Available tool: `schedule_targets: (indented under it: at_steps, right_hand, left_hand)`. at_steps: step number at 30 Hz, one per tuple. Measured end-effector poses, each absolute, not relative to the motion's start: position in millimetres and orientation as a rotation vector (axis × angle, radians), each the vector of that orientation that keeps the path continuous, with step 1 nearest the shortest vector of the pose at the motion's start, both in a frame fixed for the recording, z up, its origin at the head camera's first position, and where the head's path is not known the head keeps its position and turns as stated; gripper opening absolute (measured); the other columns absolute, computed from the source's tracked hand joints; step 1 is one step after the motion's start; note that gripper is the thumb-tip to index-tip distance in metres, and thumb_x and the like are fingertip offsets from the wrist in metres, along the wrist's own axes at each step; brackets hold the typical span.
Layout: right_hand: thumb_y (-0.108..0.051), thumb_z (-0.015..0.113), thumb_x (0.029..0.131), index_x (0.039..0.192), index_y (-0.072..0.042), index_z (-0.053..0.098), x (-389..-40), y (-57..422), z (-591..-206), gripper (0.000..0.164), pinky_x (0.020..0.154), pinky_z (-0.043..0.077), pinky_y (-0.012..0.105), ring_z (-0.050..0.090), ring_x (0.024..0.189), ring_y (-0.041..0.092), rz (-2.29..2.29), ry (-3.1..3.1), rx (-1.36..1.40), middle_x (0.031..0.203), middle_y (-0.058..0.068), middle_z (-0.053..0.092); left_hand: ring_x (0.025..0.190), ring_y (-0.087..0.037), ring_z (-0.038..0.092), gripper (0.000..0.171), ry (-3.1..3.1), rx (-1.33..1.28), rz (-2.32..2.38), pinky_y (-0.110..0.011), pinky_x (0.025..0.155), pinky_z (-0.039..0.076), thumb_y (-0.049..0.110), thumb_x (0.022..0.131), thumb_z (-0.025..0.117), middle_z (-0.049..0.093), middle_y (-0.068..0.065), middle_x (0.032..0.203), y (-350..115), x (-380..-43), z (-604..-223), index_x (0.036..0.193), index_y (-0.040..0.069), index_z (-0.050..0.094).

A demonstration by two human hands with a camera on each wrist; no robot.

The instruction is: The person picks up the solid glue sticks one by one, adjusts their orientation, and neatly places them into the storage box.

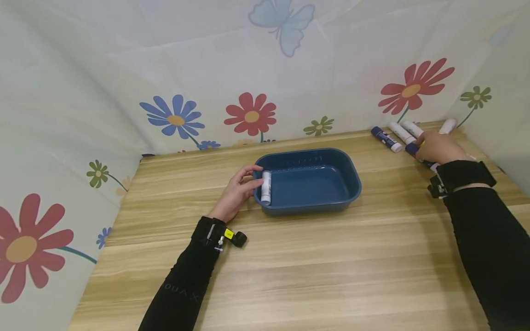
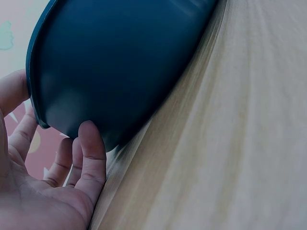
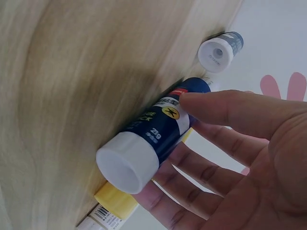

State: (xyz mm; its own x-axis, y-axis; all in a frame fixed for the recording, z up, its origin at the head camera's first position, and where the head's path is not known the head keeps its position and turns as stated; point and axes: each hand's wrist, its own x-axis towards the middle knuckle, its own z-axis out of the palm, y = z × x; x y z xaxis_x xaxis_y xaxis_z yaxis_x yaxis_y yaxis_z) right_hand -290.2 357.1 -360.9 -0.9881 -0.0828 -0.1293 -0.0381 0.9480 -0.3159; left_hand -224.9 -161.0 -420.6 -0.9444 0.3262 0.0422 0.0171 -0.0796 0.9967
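Observation:
A dark blue glue stick [image 3: 160, 124] with a white end and a "21g" label lies in the grip of my right hand [image 1: 440, 146]. The thumb presses its label, and the other fingers curl along its far side, low over the table. My left hand [image 1: 238, 193] holds the left end of a blue plastic basin [image 1: 306, 210], one digit over the rim and the others against the outer wall. Inside the basin, along that same end, lies a white glue stick [image 1: 266, 188]. The left wrist view shows the fingers at the basin's outside [image 2: 120, 72].
Around my right hand lie another dark blue glue stick [image 1: 387, 139], white sticks [image 1: 401, 132] and a white one [image 1: 448, 126] in the back corner. A yellow-capped stick [image 3: 117, 200] is beside the held one. Flower-printed cloth [image 1: 331, 92] walls the wooden table [image 1: 314, 271].

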Motion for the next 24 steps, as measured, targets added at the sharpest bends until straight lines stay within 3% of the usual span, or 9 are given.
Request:
schedule_targets:
  at_steps: [10, 24]
  right_hand:
    - [-0.012, 0.062, 0.073, 0.108, 0.01, 0.049, -289.9, 356.1, -364.0, 0.044, 0.066, 0.041, 0.053, 0.047, 0.077, 0.043, -0.462, 3.01, -0.079, 0.093, 0.033, 0.052]
    - [-0.018, 0.06, 0.082, 0.112, 0.011, 0.047, -284.1, 350.8, -358.5, 0.043, 0.067, 0.042, 0.058, 0.049, 0.075, 0.039, -0.455, 3.032, -0.105, 0.099, 0.034, 0.051]
  left_hand:
    - [0.1, -0.028, 0.046, 0.04, 1.967, 0.396, 2.133, -0.029, 0.071, 0.047, 0.024, 0.087, 0.064, 0.034, -0.012, 0.12, -161.4, -225.2, -420.2, 0.124, 0.015, 0.05]
    - [0.098, -0.027, 0.046, 0.039, 1.959, 0.404, 2.158, -0.029, 0.069, 0.048, 0.023, 0.087, 0.064, 0.035, -0.013, 0.118, -159.7, -226.2, -422.3, 0.123, 0.014, 0.051]
